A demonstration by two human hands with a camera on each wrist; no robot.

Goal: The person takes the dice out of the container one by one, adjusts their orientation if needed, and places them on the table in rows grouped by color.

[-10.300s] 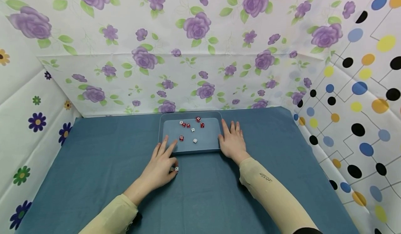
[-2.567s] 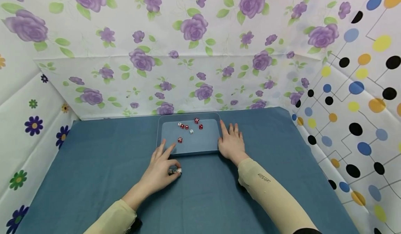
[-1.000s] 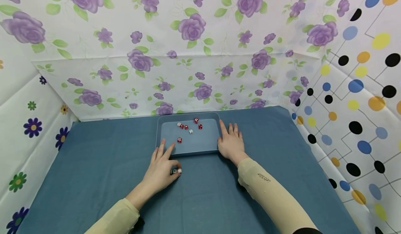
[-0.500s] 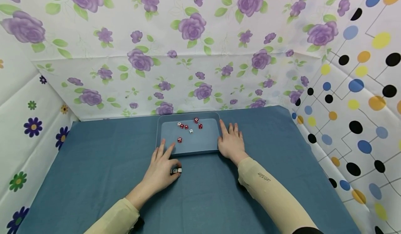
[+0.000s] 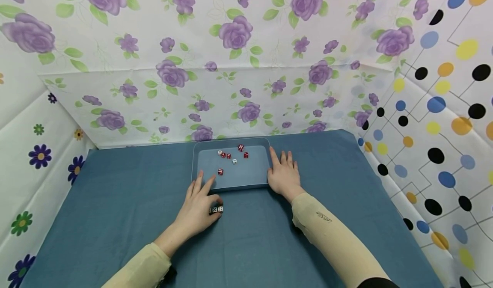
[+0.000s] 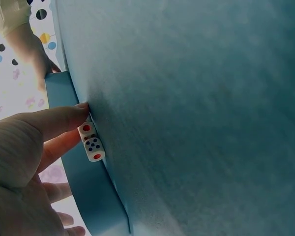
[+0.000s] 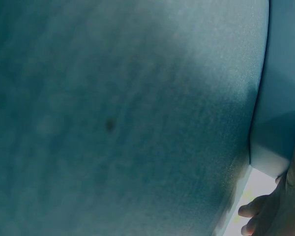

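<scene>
My left hand [image 5: 194,209] has its thumb and index finger curled about the right end of a short row of white dice [image 5: 215,210] on the cloth, just in front of the tray. In the left wrist view, two white dice [image 6: 91,142] show beside the thumb tip, and the index finger passes behind them. The other left fingers stretch over the tray's near left corner. My right hand [image 5: 284,176] lies with straight fingers along the right rim of the blue-grey tray [image 5: 246,187]. Inside the tray are several red dice [image 5: 220,172] and two white dice [image 5: 234,161].
A blue-grey cloth [image 5: 269,245] covers the table. Behind it hangs a white sheet with purple roses [image 5: 236,33]. Patterned sheets stand at both sides, with dots [image 5: 435,156] on the right and flowers [image 5: 40,156] on the left.
Since the oldest frame, a white die has left the tray's near part, and the row at my left hand shows one more. Over the last second the hands have stayed in place.
</scene>
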